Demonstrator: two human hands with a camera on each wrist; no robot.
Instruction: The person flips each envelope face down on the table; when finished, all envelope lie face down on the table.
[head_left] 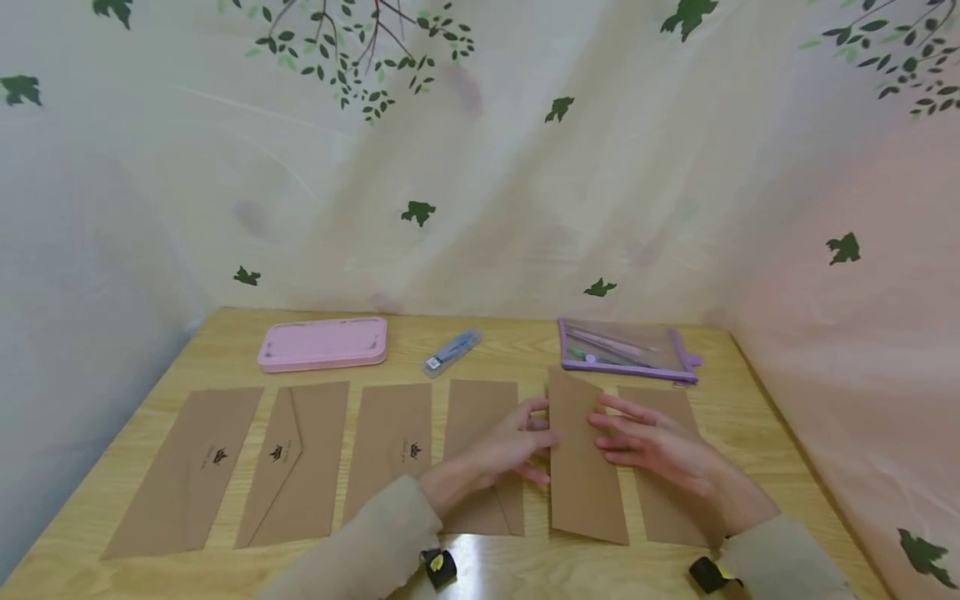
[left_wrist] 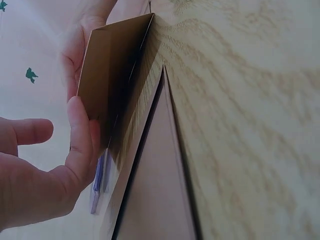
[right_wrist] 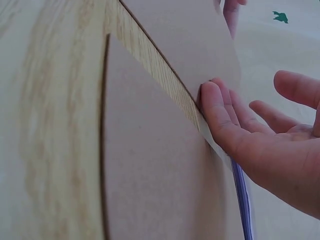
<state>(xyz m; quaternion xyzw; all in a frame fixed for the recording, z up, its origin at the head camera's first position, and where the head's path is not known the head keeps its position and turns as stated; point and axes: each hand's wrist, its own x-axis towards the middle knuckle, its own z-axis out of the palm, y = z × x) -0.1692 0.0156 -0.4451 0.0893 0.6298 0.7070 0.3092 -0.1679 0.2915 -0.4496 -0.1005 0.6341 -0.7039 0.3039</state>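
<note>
A pale wood-grained desk [head_left: 555,571] fills the lower half of the head view, backed by a light cloth [head_left: 510,192] printed with dark green leaves [head_left: 417,212]. Along the far edge I see a pink case [head_left: 322,344], a small blue packet [head_left: 452,352] and, right of centre, a purple-edged pouch [head_left: 626,354].

Right of centre, the tilted envelope [head_left: 581,467] leans with its left edge raised. The left hand [head_left: 513,442] touches that edge with its grip slack and thumb apart; the right hand [head_left: 656,442] lays nearly straight fingers against the right side, clasping nothing.

The left forearm hides parts of two envelopes near the middle, and the right hand covers some of the right-end envelope [head_left: 663,510]. Both sleeves run off the bottom of the frame. Lettering beside the crown marks [head_left: 219,456] is too small to read.

Narrow strips of wood separate the envelopes; a broader band lies along the bottom of the frame, between the sleeves.
</note>
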